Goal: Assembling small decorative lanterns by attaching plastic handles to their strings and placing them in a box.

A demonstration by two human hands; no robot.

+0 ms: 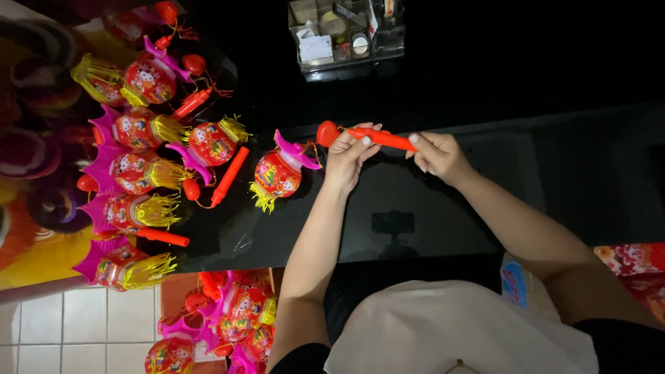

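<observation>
My left hand point(348, 156) and my right hand point(436, 154) both grip a red plastic stick point(381, 138) held level above a black glossy table point(429, 228). The left hand pinches it near its round red end point(327, 131), and the right hand holds the other end. A small red toy lantern point(278, 173) with a pink top and yellow fringe lies on the table just left of my left hand. A thin string seems to join it to the stick's round end.
Several similar red lanterns point(149, 149) with red sticks lie in rows at the table's left. More of them point(228, 318) are heaped below the table edge above a tiled floor. A clear plastic organiser box point(346, 34) stands at the far side. A blue-and-white packet point(516, 282) sits by my right arm.
</observation>
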